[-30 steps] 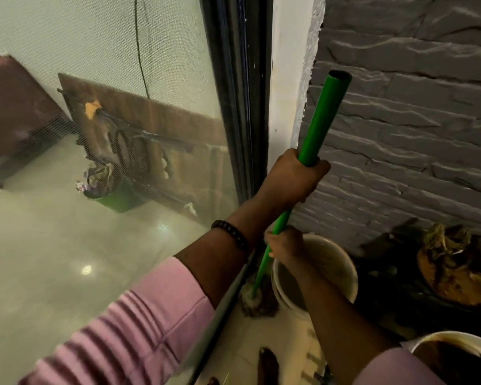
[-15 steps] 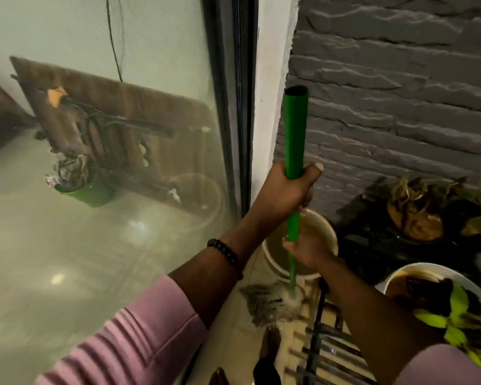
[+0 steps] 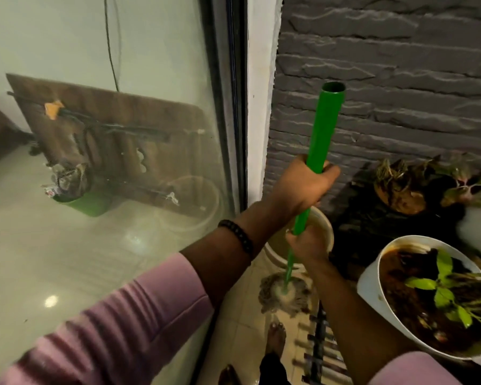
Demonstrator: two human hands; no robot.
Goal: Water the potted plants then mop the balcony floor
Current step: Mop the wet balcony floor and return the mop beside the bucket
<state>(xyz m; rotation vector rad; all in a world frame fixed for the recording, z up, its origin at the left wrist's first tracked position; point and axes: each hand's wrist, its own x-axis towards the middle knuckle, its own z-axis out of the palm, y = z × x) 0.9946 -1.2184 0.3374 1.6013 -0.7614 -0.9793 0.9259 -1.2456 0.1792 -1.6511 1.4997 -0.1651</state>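
Along the left half of the frame runs a glass door (image 3: 100, 162), and through it a brown board (image 3: 117, 140) leans against the pale inside wall at centre left, with a small green pot (image 3: 81, 202) of dried stalks on the shiny floor at its lower edge. A pink sleeve (image 3: 117, 329) rises from the lower left corner, and a dark bead bracelet (image 3: 238, 237) circles the wrist near the middle. The left hand (image 3: 303, 187), just right of centre, is curled tightly around the green mop handle (image 3: 321, 134), which stands nearly upright with its open top in the upper middle of the frame, in front of the grey stone wall (image 3: 400, 65). Below it, the right hand (image 3: 307, 245) also wraps its fingers round the thinner lower part of the handle. Behind that hand sits a cream bucket (image 3: 324, 223) at the foot of the wall. The mop head (image 3: 282, 291), a grey tangle of strands, presses on the tiled balcony floor (image 3: 242, 329) at lower centre, just in front of the bucket and beside a dark metal grille (image 3: 322, 348). A bare foot (image 3: 275, 339) shows below the mop head. At the lower right, a white pot (image 3: 370, 287) holds dark wet soil and a plant with bright green leaves (image 3: 442, 287). Farther up on the right edge, a brown pot (image 3: 400, 195) with withered leaves stands against the wall.
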